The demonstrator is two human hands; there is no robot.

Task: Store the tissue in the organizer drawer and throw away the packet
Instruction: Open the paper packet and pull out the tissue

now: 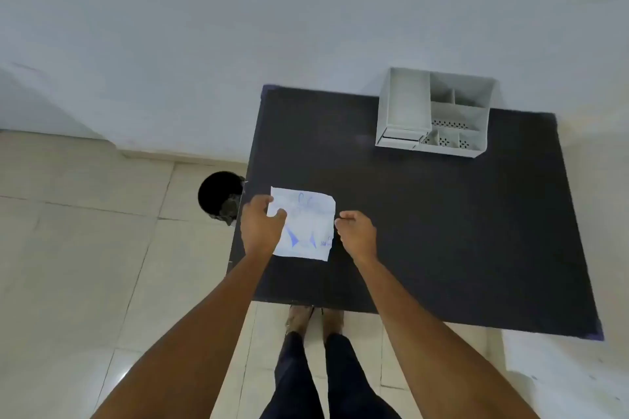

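Note:
A white tissue packet point(306, 224) with blue print lies flat near the left edge of the black table point(442, 231). My left hand point(262, 224) grips the packet's left edge, thumb on top. My right hand point(357, 231) sits at the packet's right edge with fingers curled, thumb and forefinger pinched close; whether it touches the packet is unclear. The white organizer point(435, 112) stands at the table's far side, its small drawers point(401, 139) at the lower left front, shut. A black bin point(221, 194) stands on the floor just left of the table.
A pale wall runs behind the table. Beige floor tiles point(85, 248) spread to the left and in front. My legs and feet point(316, 333) stand at the table's near edge.

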